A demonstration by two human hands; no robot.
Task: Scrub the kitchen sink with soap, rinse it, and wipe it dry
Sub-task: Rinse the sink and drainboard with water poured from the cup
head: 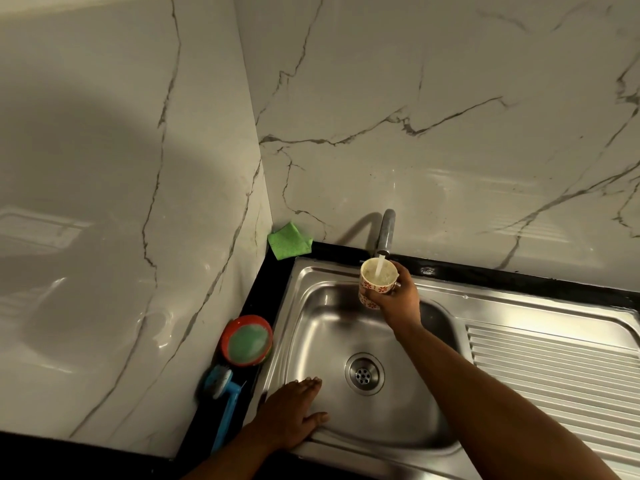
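A stainless steel sink (pixel 313 327) with a round drain (pixel 364 373) fills the lower middle. Over its back edge my right hand (pixel 398 299) grips a white cup with red flower marks (pixel 375 284) under the tap (pixel 386 233). Water runs from the spout into the cup. My left hand (pixel 294 415) lies flat with straight fingers on the sink's front left slope, left of the drain.
A folded green cloth (pixel 289 240) leans in the wall corner. On the black counter strip left of the sink sit a red tub of green soap (pixel 246 340) and a blue scrub brush (pixel 225 393). The ribbed draining board (pixel 554 368) extends right. Marble walls rise behind and left.
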